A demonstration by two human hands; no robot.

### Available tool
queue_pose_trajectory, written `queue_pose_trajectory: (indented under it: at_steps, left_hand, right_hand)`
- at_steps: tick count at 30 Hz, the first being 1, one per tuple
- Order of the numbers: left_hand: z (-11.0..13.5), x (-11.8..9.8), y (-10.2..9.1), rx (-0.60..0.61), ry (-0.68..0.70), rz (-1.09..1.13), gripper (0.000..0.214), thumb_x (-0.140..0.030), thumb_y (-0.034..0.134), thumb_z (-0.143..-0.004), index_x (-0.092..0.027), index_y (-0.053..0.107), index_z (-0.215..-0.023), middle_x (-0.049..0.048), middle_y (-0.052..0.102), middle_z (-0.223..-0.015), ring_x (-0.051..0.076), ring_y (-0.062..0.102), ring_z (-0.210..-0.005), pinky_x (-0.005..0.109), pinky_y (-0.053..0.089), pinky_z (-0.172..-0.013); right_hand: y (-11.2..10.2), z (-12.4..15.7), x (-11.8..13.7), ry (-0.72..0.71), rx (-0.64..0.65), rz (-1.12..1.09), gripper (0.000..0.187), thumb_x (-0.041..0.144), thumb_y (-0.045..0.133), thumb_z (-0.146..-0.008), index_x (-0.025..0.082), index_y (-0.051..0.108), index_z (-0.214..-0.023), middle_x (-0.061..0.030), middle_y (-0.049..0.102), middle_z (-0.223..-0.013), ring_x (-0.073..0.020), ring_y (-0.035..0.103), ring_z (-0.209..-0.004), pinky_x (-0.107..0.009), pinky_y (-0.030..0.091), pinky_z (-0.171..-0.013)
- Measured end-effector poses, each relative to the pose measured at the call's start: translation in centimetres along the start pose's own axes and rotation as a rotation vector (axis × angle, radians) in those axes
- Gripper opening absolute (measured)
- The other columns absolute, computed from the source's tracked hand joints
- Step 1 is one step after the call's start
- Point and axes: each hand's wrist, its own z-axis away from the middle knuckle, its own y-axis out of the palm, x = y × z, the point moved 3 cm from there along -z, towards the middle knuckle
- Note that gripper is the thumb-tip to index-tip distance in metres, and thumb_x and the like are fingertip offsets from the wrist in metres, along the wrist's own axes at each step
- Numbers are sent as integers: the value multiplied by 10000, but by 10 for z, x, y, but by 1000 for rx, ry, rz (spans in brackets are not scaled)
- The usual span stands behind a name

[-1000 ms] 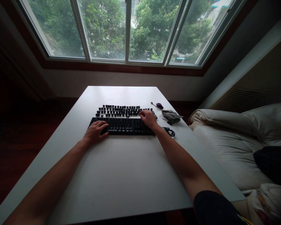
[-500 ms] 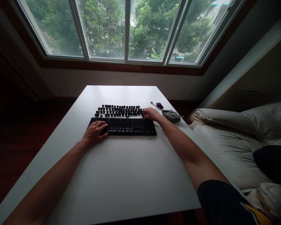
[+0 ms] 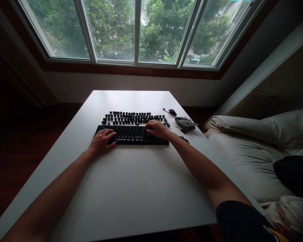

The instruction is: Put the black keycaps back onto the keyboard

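The left grip (image 3: 102, 139) rests, loosely spread, on the left end of the keyboard (image 3: 128, 136). The right grip (image 3: 157, 129) is above its right part; I cannot tell if it holds something. Toward the bench's (image 3: 131, 188) far edge stand rows of keycaps (image 3: 122, 120).

A short sleeve (image 3: 239, 218) of very dark cloth, navy or close to black, covered the right upper arm, its hem curving around the limb. Toward the lower corner it bore a yellow patch (image 3: 279, 235) bordered by a thin white line (image 3: 269, 232). The left forearm (image 3: 60, 195), left hand (image 3: 102, 140) and right hand (image 3: 157, 129) were bare.
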Motion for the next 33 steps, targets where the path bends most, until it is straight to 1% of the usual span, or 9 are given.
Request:
queue_pose_trajectory:
  at_steps: [3, 6, 12, 15, 20, 24, 31, 33]
  left_hand:
    - [0, -1, 0, -2, 1, -6, 444, -463, 585, -910, -269, 628, -1306, 109, 613, -1323, 329, 556, -1234, 508, 442, -1049]
    - [0, -1, 0, -5, 4, -12, 441, -464, 580, -915, -261, 627, -1304, 113, 612, -1323, 326, 554, -1236, 505, 442, -1050]
    - [0, 1, 2, -5, -7, 15, 450, -451, 606, -886, -288, 633, -1305, 101, 619, -1322, 330, 560, -1229, 518, 445, -1051]
    - [0, 2, 2, -6, -9, 19, 453, -445, 606, -885, -286, 634, -1308, 103, 619, -1324, 333, 558, -1235, 522, 444, -1055]
    - [1, 1, 2, -11, 0, 17, 452, -456, 604, -890, -280, 637, -1305, 103, 619, -1322, 336, 560, -1231, 520, 446, -1052]
    - [1, 1, 3, -16, -3, 14, 450, -461, 599, -896, -275, 635, -1304, 105, 615, -1326, 335, 558, -1233, 515, 442, -1054]
    - [1, 1, 4, -6, -1, 4, 446, -461, 587, -906, -271, 629, -1307, 105, 611, -1331, 335, 556, -1235, 514, 438, -1052]
    - [1, 1, 4, -2, 1, 1, 447, -462, 585, -908, -267, 629, -1307, 105, 609, -1334, 335, 555, -1237, 511, 438, -1052]
  right_hand:
    - [9, -1, 21, -33, 60, -36, 119, 215, 691, -880, 204, 740, -988, -56, 677, -962, -192, 590, -903, -287, 431, -780]
    - [11, -2, 28, -44, 82, -30, 111, 213, 697, -877, 201, 740, -978, -58, 681, -971, -193, 591, -904, -288, 426, -780]
    - [-2, 11, 22, 6, 74, -23, 99, 198, 693, -866, 199, 730, -958, -52, 672, -932, -190, 580, -872, -287, 419, -770]
    - [-6, 22, 19, -2, 108, 14, 100, 189, 706, -843, 198, 724, -941, -57, 676, -926, -205, 579, -889, -295, 416, -777]
    - [-5, 34, 18, -28, 176, 85, 122, 188, 715, -833, 205, 707, -953, -64, 675, -938, -223, 588, -922, -299, 422, -786]
    - [-6, 35, 23, -39, 179, 103, 112, 184, 712, -835, 205, 703, -944, -70, 671, -939, -230, 588, -941, -301, 424, -790]
    - [-8, 32, 31, -51, 235, 177, 59, 182, 681, -860, 208, 703, -908, -80, 668, -945, -240, 588, -956, -313, 424, -799]
    - [-8, 32, 32, -46, 229, 190, 43, 182, 684, -855, 206, 701, -887, -84, 666, -931, -244, 589, -950, -315, 422, -798]
